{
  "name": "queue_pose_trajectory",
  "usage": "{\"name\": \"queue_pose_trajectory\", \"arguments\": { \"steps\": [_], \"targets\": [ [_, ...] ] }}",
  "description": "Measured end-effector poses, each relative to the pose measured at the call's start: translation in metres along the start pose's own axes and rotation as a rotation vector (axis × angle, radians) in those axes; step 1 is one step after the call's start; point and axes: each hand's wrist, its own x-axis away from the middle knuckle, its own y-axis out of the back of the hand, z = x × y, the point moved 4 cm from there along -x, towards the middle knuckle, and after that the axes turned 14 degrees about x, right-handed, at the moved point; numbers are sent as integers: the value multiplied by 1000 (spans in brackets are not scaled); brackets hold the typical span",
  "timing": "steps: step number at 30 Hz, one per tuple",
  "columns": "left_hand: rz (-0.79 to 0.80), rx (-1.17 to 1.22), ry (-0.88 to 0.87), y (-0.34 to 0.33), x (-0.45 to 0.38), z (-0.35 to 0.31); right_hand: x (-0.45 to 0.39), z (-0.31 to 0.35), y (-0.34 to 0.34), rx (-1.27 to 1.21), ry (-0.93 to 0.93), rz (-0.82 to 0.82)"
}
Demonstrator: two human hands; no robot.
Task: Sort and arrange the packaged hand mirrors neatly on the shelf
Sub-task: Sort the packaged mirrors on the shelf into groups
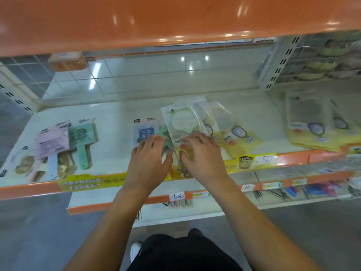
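Observation:
On the white shelf (117, 114), a fanned pile of yellow-packaged round hand mirrors (224, 124) lies in the middle. On top sits a pale green round mirror pack (182, 122), and my right hand (201, 153) grips its lower end. My left hand (150, 155) presses on a green mirror pack (163, 133) beside a blue square mirror pack (145, 132). At the left lies a loose group of pink (51, 143), green (83, 141) and brown mirror packs.
Another stack of yellow mirror packs (316, 124) lies at the right. An orange shelf (156, 20) overhangs close above. Orange price rails with yellow labels (263, 159) edge the shelf front. Lower shelves hold small hanging goods (312, 190).

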Motion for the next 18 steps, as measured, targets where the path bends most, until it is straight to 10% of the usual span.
{"name": "queue_pose_trajectory", "arguments": {
  "steps": [18],
  "targets": [
    [-38, 66, 75, -2, -5, -5, -21, -6, -8, 69, 8, 56]
  ]
}}
